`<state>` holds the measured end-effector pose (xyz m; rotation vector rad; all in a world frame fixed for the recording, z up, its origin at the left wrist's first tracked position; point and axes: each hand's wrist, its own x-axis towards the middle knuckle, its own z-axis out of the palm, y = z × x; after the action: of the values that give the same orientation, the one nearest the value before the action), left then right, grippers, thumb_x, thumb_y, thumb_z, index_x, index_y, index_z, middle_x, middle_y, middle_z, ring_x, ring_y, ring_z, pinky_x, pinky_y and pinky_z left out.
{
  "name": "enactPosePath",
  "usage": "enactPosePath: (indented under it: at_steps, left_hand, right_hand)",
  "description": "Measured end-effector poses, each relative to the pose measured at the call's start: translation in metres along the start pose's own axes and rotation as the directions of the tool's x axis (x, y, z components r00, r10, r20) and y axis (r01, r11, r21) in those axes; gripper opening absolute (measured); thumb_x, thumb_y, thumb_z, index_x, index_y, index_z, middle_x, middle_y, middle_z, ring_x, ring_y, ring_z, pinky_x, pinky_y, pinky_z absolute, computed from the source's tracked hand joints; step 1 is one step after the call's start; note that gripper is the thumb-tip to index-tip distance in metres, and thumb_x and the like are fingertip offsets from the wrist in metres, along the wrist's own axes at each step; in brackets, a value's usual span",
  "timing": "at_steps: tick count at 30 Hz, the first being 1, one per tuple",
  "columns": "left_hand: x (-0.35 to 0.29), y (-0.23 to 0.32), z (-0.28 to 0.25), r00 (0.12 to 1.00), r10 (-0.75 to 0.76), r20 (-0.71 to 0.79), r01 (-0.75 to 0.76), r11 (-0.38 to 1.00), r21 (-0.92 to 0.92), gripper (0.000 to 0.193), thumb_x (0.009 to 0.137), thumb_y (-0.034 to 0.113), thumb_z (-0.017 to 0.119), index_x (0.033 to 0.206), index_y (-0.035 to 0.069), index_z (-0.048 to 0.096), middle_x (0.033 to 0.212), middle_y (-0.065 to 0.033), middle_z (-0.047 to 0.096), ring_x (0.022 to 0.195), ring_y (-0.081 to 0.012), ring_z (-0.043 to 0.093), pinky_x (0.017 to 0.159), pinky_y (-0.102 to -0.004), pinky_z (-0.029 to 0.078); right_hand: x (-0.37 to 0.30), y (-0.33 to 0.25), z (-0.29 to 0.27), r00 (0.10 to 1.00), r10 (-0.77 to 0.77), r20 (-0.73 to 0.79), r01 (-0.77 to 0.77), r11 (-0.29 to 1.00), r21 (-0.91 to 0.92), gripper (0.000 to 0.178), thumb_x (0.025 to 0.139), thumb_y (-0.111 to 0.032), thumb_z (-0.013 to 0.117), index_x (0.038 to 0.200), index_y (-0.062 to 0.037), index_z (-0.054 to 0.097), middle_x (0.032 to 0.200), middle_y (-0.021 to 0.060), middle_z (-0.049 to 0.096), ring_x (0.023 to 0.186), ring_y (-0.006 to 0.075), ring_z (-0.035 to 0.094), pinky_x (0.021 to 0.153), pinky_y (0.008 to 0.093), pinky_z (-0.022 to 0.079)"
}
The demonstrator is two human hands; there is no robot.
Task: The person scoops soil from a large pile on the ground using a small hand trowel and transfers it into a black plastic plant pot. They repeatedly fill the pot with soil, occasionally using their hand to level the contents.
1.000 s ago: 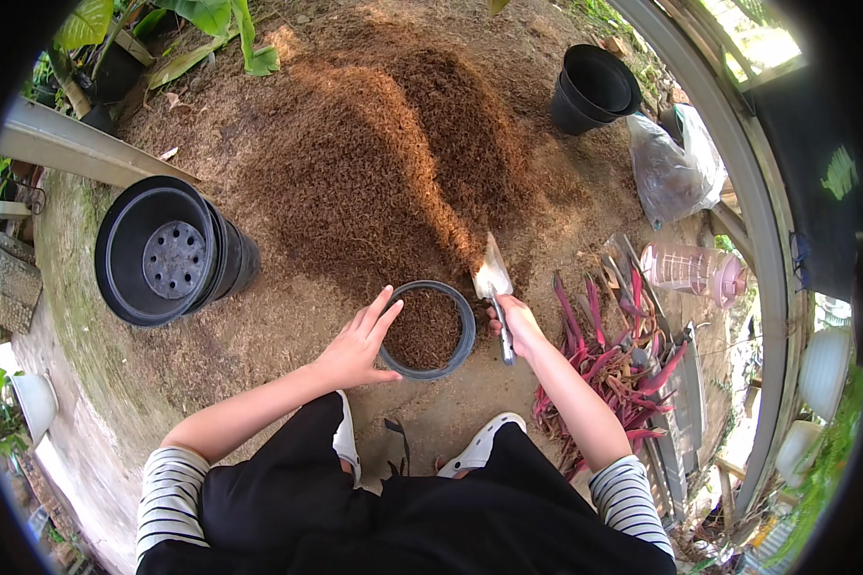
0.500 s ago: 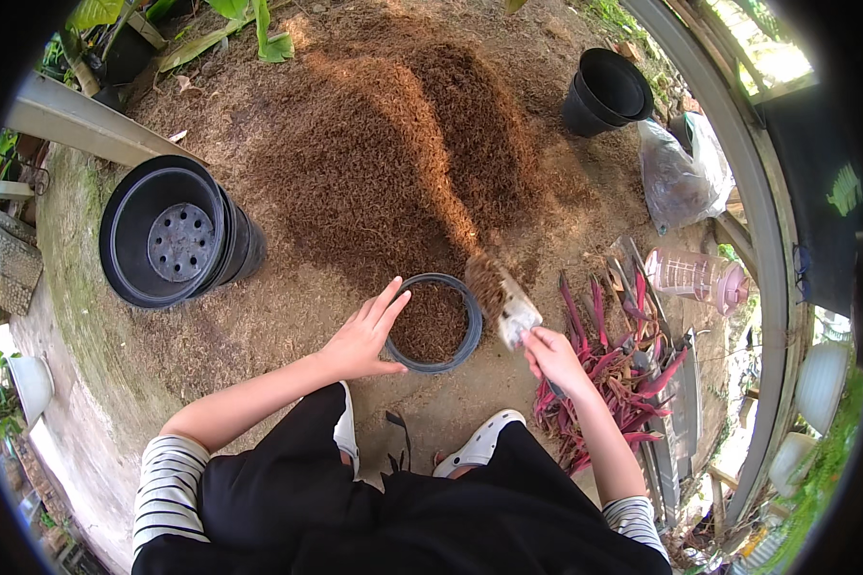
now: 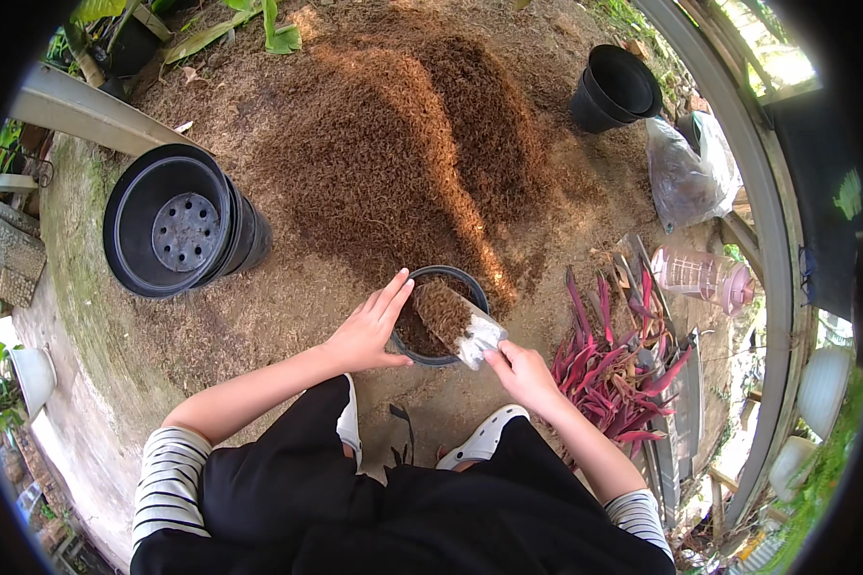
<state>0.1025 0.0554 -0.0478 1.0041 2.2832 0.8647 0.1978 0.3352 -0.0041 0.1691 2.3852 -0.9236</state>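
Observation:
A round black plant pot stands on the ground in front of me, partly filled with brown fibrous potting mix. My left hand rests against its left rim, fingers stretched out and apart. In my right hand is a scoop, whitish near the grip, its blade loaded with brown mix. The scoop lies tilted over the pot's mouth, hiding much of the inside. Beyond the pot spreads a large heap of brown mix.
Nested black pots lie tilted at the left. Another black pot and a clear plastic bag sit at far right. Red-leaved cuttings and a pink translucent jug are nearer right. A metal post crosses the left.
My right hand has moved left, bringing the loaded scoop from beside the heap to over the pot. My left hand stays at the rim.

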Motion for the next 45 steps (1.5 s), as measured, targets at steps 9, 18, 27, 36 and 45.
enactPosePath:
  at_steps: [9, 18, 27, 36, 45]
  left_hand:
    - [0.0, -0.003, 0.002, 1.0, 0.02, -0.001, -0.02, 1.0, -0.015, 0.121, 0.064, 0.036, 0.084, 0.148, 0.002, 0.003, 0.153, -0.0237, 0.005, 0.137, -0.0454, 0.022, 0.112, -0.0478, 0.028]
    - [0.0, -0.001, 0.0, 1.0, -0.009, 0.022, 0.01, 1.0, -0.008, 0.121, 0.064, 0.037, 0.083, 0.148, 0.002, 0.004, 0.153, -0.0236, 0.004, 0.137, -0.0448, 0.021, 0.112, -0.0477, 0.028]
    - [0.001, -0.002, 0.001, 1.0, -0.003, 0.015, 0.003, 1.0, -0.006, 0.121, 0.064, 0.037, 0.083, 0.148, 0.003, 0.004, 0.153, -0.0235, 0.004, 0.137, -0.0451, 0.021, 0.112, -0.0475, 0.028]
    - [0.001, -0.002, 0.002, 0.999, 0.036, -0.034, -0.035, 0.999, 0.029, 0.121, 0.064, 0.038, 0.082, 0.148, 0.002, 0.003, 0.154, -0.0222, 0.005, 0.133, -0.0442, 0.029, 0.108, -0.0486, 0.033]
    - [-0.001, -0.006, 0.006, 0.999, 0.028, -0.028, -0.026, 0.998, 0.06, 0.117, 0.065, 0.039, 0.082, 0.147, -0.001, 0.008, 0.153, -0.0232, 0.005, 0.133, -0.0442, 0.029, 0.107, -0.0477, 0.034]
  right_hand:
    - [0.0, 0.009, -0.016, 0.981, -0.003, -0.192, -0.018, 0.994, -0.107, 0.036, 0.092, -0.035, 0.056, 0.09, 0.0009, 0.059, 0.072, 0.0253, 0.061, 0.072, 0.0435, 0.061, 0.064, 0.0491, 0.047]
    - [0.001, 0.013, -0.015, 0.948, -0.009, -0.318, -0.008, 0.999, -0.051, 0.033, 0.091, -0.031, 0.059, 0.087, 0.0016, 0.056, 0.07, 0.0239, 0.06, 0.07, 0.0417, 0.062, 0.06, 0.0457, 0.047]
    - [0.01, 0.023, 0.005, 0.913, 0.001, -0.407, 0.035, 0.996, 0.082, 0.033, 0.089, -0.031, 0.063, 0.085, 0.0014, 0.056, 0.067, 0.0215, 0.058, 0.062, 0.0392, 0.059, 0.055, 0.0422, 0.045]
    - [0.01, 0.024, 0.017, 0.9, -0.153, -0.407, 0.164, 0.986, -0.009, 0.03, 0.087, -0.027, 0.066, 0.08, -0.0005, 0.053, 0.069, 0.0182, 0.056, 0.063, 0.0368, 0.059, 0.056, 0.0415, 0.044]
    - [0.019, 0.008, 0.026, 0.862, -0.259, -0.435, 0.272, 0.962, -0.034, 0.028, 0.085, -0.024, 0.069, 0.084, 0.0008, 0.057, 0.072, 0.0149, 0.054, 0.061, 0.0315, 0.055, 0.056, 0.0374, 0.044]
